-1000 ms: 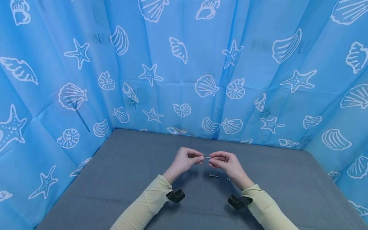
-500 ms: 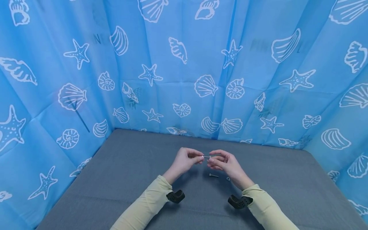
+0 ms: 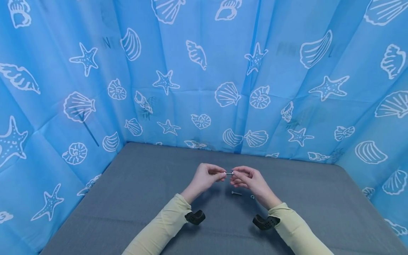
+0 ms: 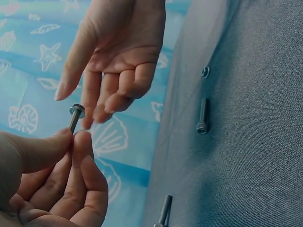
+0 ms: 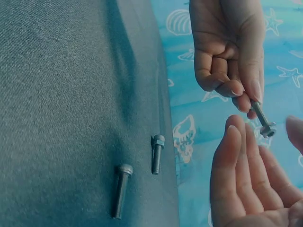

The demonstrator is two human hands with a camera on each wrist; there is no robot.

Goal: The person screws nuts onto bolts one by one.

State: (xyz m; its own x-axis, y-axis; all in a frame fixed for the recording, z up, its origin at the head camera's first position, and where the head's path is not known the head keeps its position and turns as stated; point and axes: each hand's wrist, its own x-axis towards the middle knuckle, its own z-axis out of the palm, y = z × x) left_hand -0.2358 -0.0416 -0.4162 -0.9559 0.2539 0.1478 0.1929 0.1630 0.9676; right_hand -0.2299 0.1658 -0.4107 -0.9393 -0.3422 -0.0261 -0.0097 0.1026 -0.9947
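My left hand pinches a thin metal bolt between thumb and index finger, its head end hidden in the grip. A nut sits on the bolt's free end, pointing toward my right hand. In the right wrist view the right fingers are extended, with the thumb apart from them and the nut in the gap between. Below the hands, a loose bolt and a separate nut lie on the grey table.
Another bolt with a nut threaded near its head lies on the grey cloth-covered table, shown in the wrist views. A blue curtain with white shells surrounds the table's back and sides. Black wrist devices hang under both forearms.
The right hand's thumb and fingers, closed together at the bolt's nut end a second ago, have shifted and spread around it. My left hand keeps its pinch in the same place.
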